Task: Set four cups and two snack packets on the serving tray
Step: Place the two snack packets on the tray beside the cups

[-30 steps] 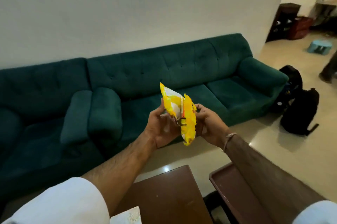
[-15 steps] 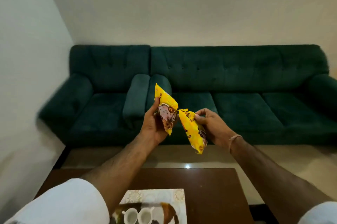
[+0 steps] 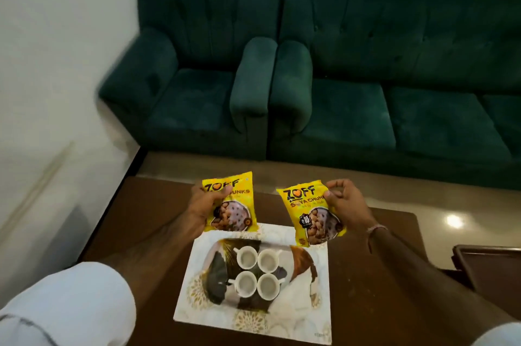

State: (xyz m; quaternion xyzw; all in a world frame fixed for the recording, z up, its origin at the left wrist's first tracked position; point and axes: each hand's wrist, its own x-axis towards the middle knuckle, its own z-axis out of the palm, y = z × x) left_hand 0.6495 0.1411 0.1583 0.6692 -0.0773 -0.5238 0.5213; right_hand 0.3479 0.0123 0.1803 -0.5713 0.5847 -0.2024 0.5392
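Now each hand, left hand (image 3: 203, 208) and right hand (image 3: 344, 202), has fingers clamped on a yellow soya-chunks packet (image 3: 230, 205) (image 3: 310, 213) above the four-cup (image 3: 257, 271) serving tray (image 3: 315, 314).

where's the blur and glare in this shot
Head view: motion blur smears the left wall and the white sleeve; the two yellow packets and the four cups on the tray stay readable. A bright ceiling-light glare spot sits on the glossy floor at right. The wide lens bends the sofa edges.
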